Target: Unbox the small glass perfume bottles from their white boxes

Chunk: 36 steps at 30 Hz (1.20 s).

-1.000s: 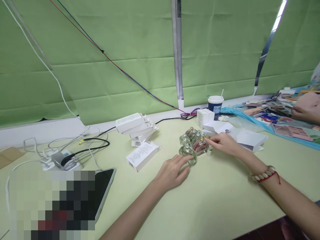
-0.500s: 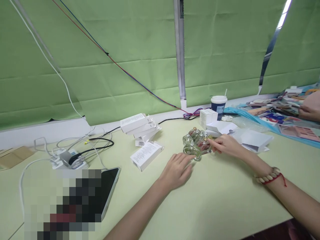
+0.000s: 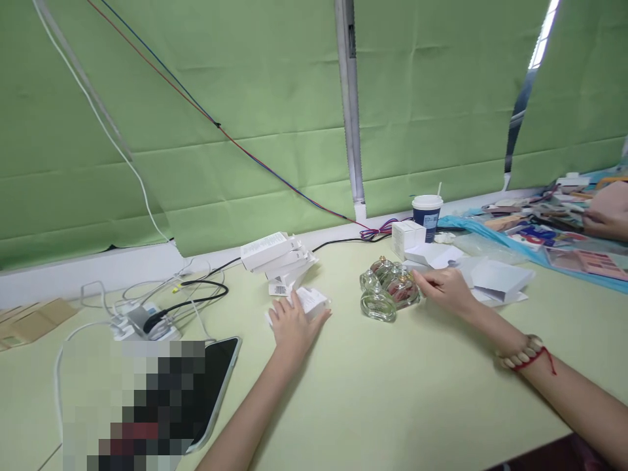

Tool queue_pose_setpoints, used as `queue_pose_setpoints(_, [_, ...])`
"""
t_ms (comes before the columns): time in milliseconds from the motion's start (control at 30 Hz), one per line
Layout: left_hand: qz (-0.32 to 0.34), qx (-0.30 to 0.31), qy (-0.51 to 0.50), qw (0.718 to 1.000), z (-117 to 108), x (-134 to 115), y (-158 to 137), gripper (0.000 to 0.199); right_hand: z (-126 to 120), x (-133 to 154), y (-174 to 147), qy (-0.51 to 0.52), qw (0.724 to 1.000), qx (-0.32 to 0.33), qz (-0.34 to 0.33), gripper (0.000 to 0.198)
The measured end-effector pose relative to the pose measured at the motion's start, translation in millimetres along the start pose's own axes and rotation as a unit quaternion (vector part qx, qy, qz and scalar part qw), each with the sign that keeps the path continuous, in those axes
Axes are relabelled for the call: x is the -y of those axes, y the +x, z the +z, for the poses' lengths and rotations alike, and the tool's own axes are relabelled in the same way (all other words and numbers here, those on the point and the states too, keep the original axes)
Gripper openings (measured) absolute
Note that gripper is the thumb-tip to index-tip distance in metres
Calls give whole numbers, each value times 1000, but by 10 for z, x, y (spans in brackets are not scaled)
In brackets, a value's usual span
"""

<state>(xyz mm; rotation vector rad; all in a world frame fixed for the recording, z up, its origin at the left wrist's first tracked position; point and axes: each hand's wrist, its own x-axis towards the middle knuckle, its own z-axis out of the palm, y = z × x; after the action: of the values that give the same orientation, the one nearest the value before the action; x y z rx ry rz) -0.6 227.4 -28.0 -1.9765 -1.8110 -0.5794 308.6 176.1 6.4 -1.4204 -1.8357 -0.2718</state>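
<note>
My left hand [image 3: 293,327] lies over a white printed carton [image 3: 312,302], fingers spread across its top and thumb apart at the right. Most of the carton's left part is hidden beneath the hand. My right hand [image 3: 447,292] is beside a cluster of small glass bottles, its thumb and bent forefinger close together at the right edge of a bottle with reddish contents [image 3: 404,292]. Whether anything is pinched there, I cannot make out. In front of the cluster stands a clear, oval glass bottle [image 3: 379,306]. Several have small knob-like tops.
Stacked white cartons [image 3: 275,254] lean behind my left hand. A white box [image 3: 408,237], a lidded cup [image 3: 428,214] and opened white packaging [image 3: 505,280] stand behind my right. Leftward are a power strip [image 3: 147,322], cables and a tablet-like device [image 3: 220,373]. Another person's hand [image 3: 608,222] is far right.
My left hand has moved left from the front glass bottle onto the white carton, its fingers spreading. My right hand stays by the bottles. The view has shifted slightly.
</note>
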Motion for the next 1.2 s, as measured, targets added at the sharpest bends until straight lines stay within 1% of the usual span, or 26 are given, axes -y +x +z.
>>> queue_pose_setpoints(67, [68, -29, -54, 996, -49, -59, -76, 79, -1, 118, -16, 52, 997, -27, -47, 49])
queue_pose_setpoints(100, [99, -52, -75, 991, -82, -94, -119, 78, -4, 188, -25, 76, 994, -33, -75, 44])
queue_pose_setpoints(167, [139, -96, -102, 980, -156, -160, -199, 83, 0, 336, -51, 114, 983, -44, -134, 36])
queue_pose_setpoints(233, [152, -118, -116, 974, -231, -208, -257, 86, 26, 479, -91, 153, 969, -41, -187, 24])
queue_pose_setpoints(267, [155, -122, -119, 973, -266, -224, -274, 84, 50, 543, -116, 171, 963, -34, -206, 18])
queue_pose_setpoints(333, [155, -129, -129, 971, -327, -245, -292, 77, 110, 647, -173, 191, 956, -12, -222, 15])
queue_pose_setpoints(433, [155, -160, -148, 964, -383, -269, -304, 73, 202, 736, -252, 195, 959, 22, -205, 24])
queue_pose_setpoints(567, [179, -224, -175, 942, -403, -316, -336, 73, 238, 765, -299, 199, 969, 60, -131, 33])
queue_pose_setpoints(700, [197, -268, -212, 919, -414, -362, -356, 75, 194, 791, -288, 221, 971, 79, -53, 30])
queue_pose_setpoints(833, [222, -319, -228, 893, -433, -380, -358, 72, 174, 815, -271, 220, 971, 97, -7, 33])
queue_pose_setpoints(900, [232, -329, -234, 885, -432, -385, -365, 71, 177, 807, -270, 218, 970, 108, -12, 27])
queue_pose_setpoints(967, [247, -328, -239, 880, -420, -385, -372, 69, 187, 788, -275, 228, 962, 137, -56, 14])
queue_pose_setpoints(1033, [265, -320, -234, 879, -399, -372, -369, 66, 204, 767, -286, 236, 951, 165, -108, 14])
queue_pose_setpoints(1067, [275, -317, -228, 878, -388, -358, -361, 64, 216, 759, -292, 236, 949, 168, -123, 16])
queue_pose_setpoints(1133, [283, -310, -218, 881, -365, -315, -333, 64, 238, 751, -305, 226, 956, 141, -126, 17])
queue_pose_setpoints(1200, [267, -297, -216, 891, -341, -262, -299, 66, 243, 750, -310, 219, 964, 83, -122, 20])
